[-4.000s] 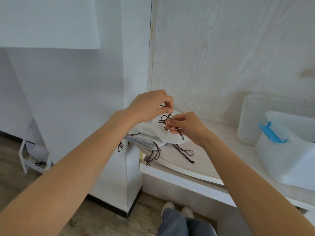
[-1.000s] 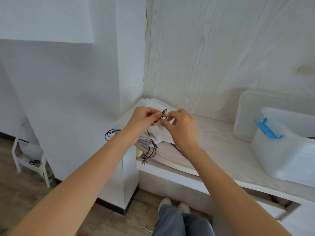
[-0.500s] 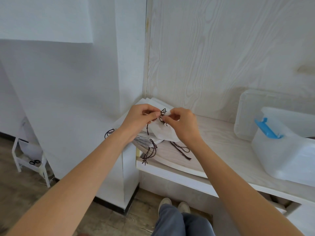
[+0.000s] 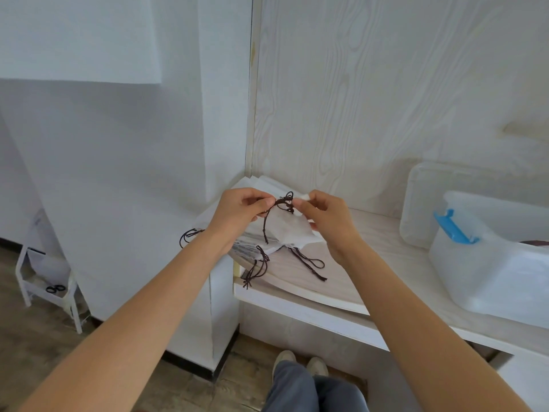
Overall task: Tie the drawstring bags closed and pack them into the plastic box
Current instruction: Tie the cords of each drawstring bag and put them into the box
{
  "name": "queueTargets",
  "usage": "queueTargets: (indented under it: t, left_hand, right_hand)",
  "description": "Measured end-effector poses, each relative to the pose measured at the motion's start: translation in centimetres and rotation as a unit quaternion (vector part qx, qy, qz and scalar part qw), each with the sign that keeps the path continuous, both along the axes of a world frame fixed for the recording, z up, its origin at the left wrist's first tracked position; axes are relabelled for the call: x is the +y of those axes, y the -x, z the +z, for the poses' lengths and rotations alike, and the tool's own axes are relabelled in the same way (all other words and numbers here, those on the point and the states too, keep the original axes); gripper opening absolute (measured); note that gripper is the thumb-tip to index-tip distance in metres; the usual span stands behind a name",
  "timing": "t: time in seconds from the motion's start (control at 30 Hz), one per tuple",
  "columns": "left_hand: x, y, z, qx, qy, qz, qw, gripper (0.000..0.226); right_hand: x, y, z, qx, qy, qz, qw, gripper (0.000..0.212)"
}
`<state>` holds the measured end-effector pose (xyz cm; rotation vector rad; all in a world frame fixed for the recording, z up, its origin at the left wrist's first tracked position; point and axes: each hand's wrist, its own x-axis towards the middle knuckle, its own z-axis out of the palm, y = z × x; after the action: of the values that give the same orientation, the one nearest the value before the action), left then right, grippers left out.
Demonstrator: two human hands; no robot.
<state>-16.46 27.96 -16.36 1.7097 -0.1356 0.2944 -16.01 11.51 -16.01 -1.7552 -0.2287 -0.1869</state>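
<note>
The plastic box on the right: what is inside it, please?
Through the open top of the plastic box, only a small dark reddish patch shows at the frame edge. What it is cannot be told; the frosted walls and the frame edge hide the rest.

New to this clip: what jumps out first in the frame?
Centre frame, the left hand and right hand pinch the dark drawstring of a white bag held above a stack of bags in the shelf corner. At right sits the translucent plastic box with a blue latch, its lid leaning on the wall behind.
</note>
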Motion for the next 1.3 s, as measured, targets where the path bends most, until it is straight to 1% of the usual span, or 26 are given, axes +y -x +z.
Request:
queueTargets:
  t: [0.13,0.27,0.33,0.47,0.57,0.67,0.77,0.9,0.93,1.0,1.07,1.13,1.2,1.23,1.27,1.3]
  left_hand:
    - [0.1,-0.2,-0.2,0.005,0.010,0.020,1.000,0.005]
    - [0.1,-0.5,-0.5,0.009,0.039,0.058,0.998,0.008]
    - [-0.2,-0.7,-0.8,0.014,0.069,0.082,0.994,0.008]
    - [-0.8,-1.2,-1.6,0.022,0.093,0.120,0.988,0.009]
    - [-0.7,-1.4,-2.0,0.023,0.088,0.138,0.986,0.010]
    - [-0.4,-1.5,-2.1,0.014,0.071,0.145,0.987,0.009]
    - [-0.3,-1.6,-1.8,0.022,0.112,0.135,0.984,0.009]
    - [-0.8,-1.8,-1.7,0.042,0.160,0.117,0.979,0.013]
    - [-0.9,-1.9,-1.7,0.046,0.169,0.115,0.978,0.014]
    - [-0.9,-2.0,-1.9,0.056,0.179,0.111,0.976,0.016]
    - [-0.8,-2.2,-2.3,0.067,0.178,0.097,0.977,0.019]
    - [-0.9,-2.3,-2.5,0.073,0.160,0.082,0.981,0.020]
    - [-1.4,-2.1,-2.4,0.078,0.142,0.072,0.984,0.019]
    - [-1.6,-2.0,-2.3,0.081,0.145,0.067,0.984,0.018]
    - [-1.8,-2.0,-2.1,0.083,0.152,0.063,0.983,0.016]
    - [-2.0,-2.0,-1.9,0.088,0.163,0.061,0.981,0.015]
  right_hand:
    - [-0.4,-0.1,-0.4,0.045,-0.084,0.020,0.995,0.019]
    - [-0.4,-0.1,-0.8,0.032,-0.076,-0.041,0.996,0.020]
    - [-0.3,-0.1,-0.9,0.041,-0.107,-0.060,0.992,0.021]
    - [-0.4,-0.1,-1.4,0.089,-0.213,-0.051,0.972,0.021]
    - [-0.6,-0.1,-2.0,0.106,-0.257,-0.025,0.960,0.020]
    - [-0.9,-0.4,-2.3,0.123,-0.313,-0.031,0.941,0.015]
    - [-1.3,-0.6,-2.4,0.142,-0.368,-0.048,0.918,0.014]
    - [-1.3,-0.7,-2.2,0.161,-0.397,-0.072,0.901,0.016]
    - [-1.4,-0.8,-2.1,0.155,-0.389,-0.080,0.904,0.018]
    - [-1.6,-0.8,-1.9,0.129,-0.335,-0.084,0.930,0.022]
    - [-1.4,-0.8,-1.8,0.108,-0.221,-0.060,0.967,0.015]
    - [-0.7,-0.8,-1.7,0.093,-0.087,-0.036,0.991,0.011]
    - [0.3,-0.7,-1.4,0.080,0.020,-0.029,0.996,0.018]
    - [0.7,-0.7,-1.1,0.074,0.068,-0.024,0.995,0.027]
    - [1.0,-0.5,-0.7,0.068,0.114,-0.007,0.991,0.034]
    - [1.1,-0.4,-0.5,0.061,0.161,0.025,0.985,0.038]
